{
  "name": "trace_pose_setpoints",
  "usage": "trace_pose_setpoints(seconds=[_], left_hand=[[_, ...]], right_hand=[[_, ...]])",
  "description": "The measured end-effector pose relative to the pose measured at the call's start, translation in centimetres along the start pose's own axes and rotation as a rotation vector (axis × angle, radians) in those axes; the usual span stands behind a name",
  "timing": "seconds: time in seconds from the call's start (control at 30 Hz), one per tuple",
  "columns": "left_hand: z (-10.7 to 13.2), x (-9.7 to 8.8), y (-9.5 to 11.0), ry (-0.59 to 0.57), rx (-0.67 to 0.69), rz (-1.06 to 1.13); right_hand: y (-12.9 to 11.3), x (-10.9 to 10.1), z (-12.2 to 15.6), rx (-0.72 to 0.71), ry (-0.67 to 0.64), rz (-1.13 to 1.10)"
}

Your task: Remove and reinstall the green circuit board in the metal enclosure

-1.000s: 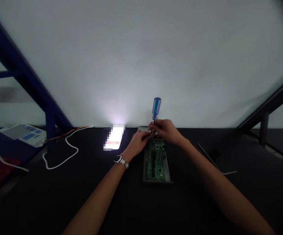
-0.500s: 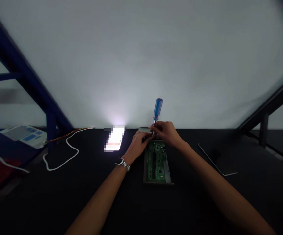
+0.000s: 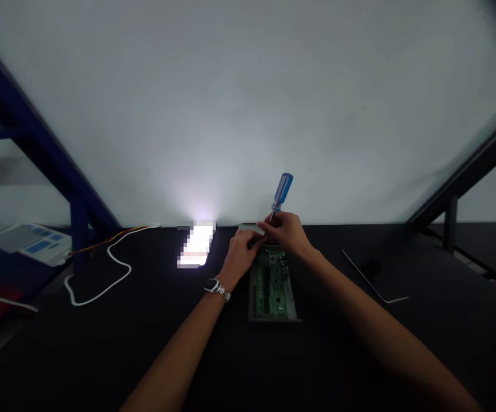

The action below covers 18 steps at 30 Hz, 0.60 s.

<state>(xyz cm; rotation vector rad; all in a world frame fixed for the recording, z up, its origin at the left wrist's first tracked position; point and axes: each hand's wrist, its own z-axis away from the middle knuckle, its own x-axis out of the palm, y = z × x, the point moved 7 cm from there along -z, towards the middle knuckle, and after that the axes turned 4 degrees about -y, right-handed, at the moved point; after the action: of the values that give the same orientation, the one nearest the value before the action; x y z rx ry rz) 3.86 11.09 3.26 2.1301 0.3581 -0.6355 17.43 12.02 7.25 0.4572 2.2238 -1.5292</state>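
A blue-handled screwdriver [image 3: 283, 189] stands tilted, its handle leaning up and to the right. My right hand [image 3: 288, 230] is closed on its shaft, fingers pinched just below the handle. Close beside it, my left hand [image 3: 243, 249] has its fingertips drawn together near the lower end of the shaft; what they pinch is hidden. Beneath both hands lies a green circuit board [image 3: 275, 286] in a narrow metal frame [image 3: 293, 303]. The hands cover the board's far end, and the screwdriver's tip cannot be seen.
A brightly lit phone-like screen [image 3: 196, 245] lies left of the hands. Further left are a white cable [image 3: 119, 272] and a printed sheet [image 3: 28, 243]. A thin bent rod [image 3: 368, 280] lies on the right of the black table [image 3: 231, 366]. A pale wall [image 3: 248, 103] rises behind.
The screwdriver's handle has tipped further to the right. My right hand has shifted slightly left with its shaft. The whole view has moved a little.
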Motion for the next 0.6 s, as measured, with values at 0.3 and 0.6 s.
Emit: trace_pose_setpoints(seconds=[0.3,0.6], left_hand=[[0.1,-0.1,-0.1,0.021,0.008,-0.024],[0.2,0.6,0.5,-0.057,0.080,-0.048]], right_hand=[[0.2,-0.3,0.1,-0.015,0.019,-0.146],[-0.8,-0.3,0.1,-0.065,-0.115,-0.062]])
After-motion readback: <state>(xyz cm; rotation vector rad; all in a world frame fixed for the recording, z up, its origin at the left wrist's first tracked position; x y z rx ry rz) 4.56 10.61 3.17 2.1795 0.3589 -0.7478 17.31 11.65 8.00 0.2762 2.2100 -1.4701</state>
